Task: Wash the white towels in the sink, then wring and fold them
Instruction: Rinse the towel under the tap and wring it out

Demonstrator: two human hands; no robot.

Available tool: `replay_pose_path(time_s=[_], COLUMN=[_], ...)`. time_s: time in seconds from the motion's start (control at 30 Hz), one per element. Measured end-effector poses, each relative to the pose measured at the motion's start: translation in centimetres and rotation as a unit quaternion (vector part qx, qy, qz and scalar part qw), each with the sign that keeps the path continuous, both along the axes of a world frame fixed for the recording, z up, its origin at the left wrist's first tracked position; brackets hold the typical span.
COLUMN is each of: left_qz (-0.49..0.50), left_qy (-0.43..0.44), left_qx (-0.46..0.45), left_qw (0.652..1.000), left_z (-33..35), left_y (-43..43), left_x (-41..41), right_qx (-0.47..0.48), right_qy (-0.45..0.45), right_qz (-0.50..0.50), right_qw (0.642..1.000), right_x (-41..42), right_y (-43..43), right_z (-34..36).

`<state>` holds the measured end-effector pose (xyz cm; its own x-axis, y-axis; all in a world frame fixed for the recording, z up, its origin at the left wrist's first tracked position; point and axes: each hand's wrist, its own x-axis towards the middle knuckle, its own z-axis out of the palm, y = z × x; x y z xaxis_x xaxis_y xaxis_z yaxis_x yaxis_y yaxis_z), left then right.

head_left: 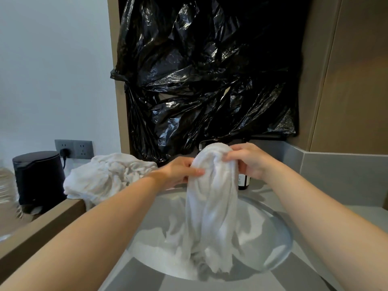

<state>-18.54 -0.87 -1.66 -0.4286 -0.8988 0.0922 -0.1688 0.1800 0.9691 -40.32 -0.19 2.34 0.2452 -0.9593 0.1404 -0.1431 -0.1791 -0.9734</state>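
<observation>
The left hand [181,171] and the right hand [246,159] each pinch the bunched top of the white towel [212,206], one on each side, and it hangs long and straight down from their grip into the sink [281,234].

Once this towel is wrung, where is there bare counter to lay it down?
Bare grey counter lies in front of the sink, on both sides near you. The rear left is crowded: heaped towels fill it. A dark bottle stands behind the held towel, near the right hand.
</observation>
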Motion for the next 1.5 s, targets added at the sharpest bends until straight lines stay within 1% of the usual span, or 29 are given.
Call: replay_pose_path(time_s=[0.03, 0.1, 0.13, 0.17, 0.23, 0.27, 0.33, 0.37, 0.43, 0.57, 0.63, 0.67, 0.73, 0.77, 0.8, 0.9, 1.0, 1.07, 1.13, 1.2, 1.27, 1.4, 1.5], left_qz=[0.032, 0.064, 0.065, 0.060, 0.047, 0.044, 0.043, 0.045, 0.051, 0.110, 0.133, 0.142, 0.157, 0.159, 0.160, 0.158, 0.194, 0.203, 0.208, 0.208, 0.191, 0.161, 0.132], left_qy=[-0.005, -0.013, -0.016, -0.023, -0.051, -0.060, -0.050, -0.038, -0.002, 0.086, 0.108, 0.098, 0.075, 0.081, 0.092, 0.095, 0.041, -0.014, -0.111, -0.231, -0.320, -0.361, -0.417], left_qx=[-0.031, -0.076, -0.084, -0.090, -0.101, -0.103, -0.100, -0.095, -0.093, -0.104, -0.103, -0.119, -0.208, -0.245, -0.265, -0.261, -0.205, -0.193, -0.157, -0.107, -0.106, -0.099, -0.095], left_qw=[0.999, 0.995, 0.994, 0.994, 0.992, 0.992, 0.993, 0.994, 0.994, 0.985, 0.980, 0.978, 0.962, 0.953, 0.946, 0.947, 0.958, 0.960, 0.959, 0.944, 0.922, 0.913, 0.894], left_z=[0.3, 1.4, 2.0, 2.5, 3.3, 3.6, 3.9, 4.0, 4.0, 1.9, -0.3, -1.2, -2.6, -3.5, -4.2, -6.4, -7.7, -7.5, -6.4, -5.5, -5.2, -6.3, -7.0], left_y=[-0.2, -0.2, -0.2, -0.1, 0.1, 0.1, 0.3, 0.3, 0.5, 0.5, -0.1, -0.1, 0.4, 0.2, 0.3, -0.1, 0.8, 0.9, 0.8, 0.6, 0.2, -1.1, -2.4], left_x=[0.1, 0.2, 0.1, -0.2, -0.7, -0.9, -0.9, -0.7, -0.4, -0.1, -0.2, -0.6, -2.0, -2.6, -3.2, -3.9, -4.4, -4.5, -4.0, -3.1, -2.6, -1.5, -0.6], right_qx=[0.011, 0.027, 0.036, 0.044, 0.047, 0.034, -0.017, -0.043, -0.066, -0.067, -0.055, -0.048, -0.037, -0.034, -0.033, -0.014, 0.014, 0.034, 0.057, 0.085, 0.136, 0.263, 0.336], right_qy=[0.035, 0.131, 0.162, 0.171, 0.146, 0.132, 0.121, 0.112, 0.077, 0.009, -0.023, -0.036, -0.057, -0.070, -0.088, -0.152, -0.222, -0.279, -0.336, -0.359, -0.350, -0.324, -0.207], right_qz=[0.009, 0.030, 0.047, 0.071, 0.110, 0.109, 0.074, 0.051, 0.021, -0.006, -0.017, -0.020, -0.025, -0.030, -0.037, -0.053, -0.033, -0.023, -0.017, -0.013, -0.028, -0.062, -0.097], right_qw=[0.999, 0.991, 0.985, 0.982, 0.982, 0.985, 0.990, 0.991, 0.995, 0.998, 0.998, 0.998, 0.997, 0.996, 0.995, 0.987, 0.974, 0.960, 0.940, 0.930, 0.927, 0.907, 0.914], right_x=[-0.7, -1.9, -2.1, -2.2, -1.6, -1.1, 0.1, 0.6, 1.3, 2.6, 3.4, 3.6, 4.1, 4.2, 4.4, 4.9, 5.2, 5.2, 4.5, 2.8, 0.8, -2.4, -2.4], right_y=[0.0, 0.0, 0.1, 0.2, 0.6, 0.9, 1.0, 1.0, 0.8, 0.5, 0.6, 0.6, 0.7, 0.8, 0.8, 1.0, 1.0, 0.8, 0.7, 0.3, 0.1, -0.9, -2.5], right_z=[-0.2, -0.8, -1.0, -1.2, -1.3, -1.3, -1.1, -0.9, -0.5, 0.3, 0.3, 0.2, 0.1, 0.0, 0.0, -0.1, -0.5, -1.0, -1.9, -3.5, -5.4, -9.2, -11.0])
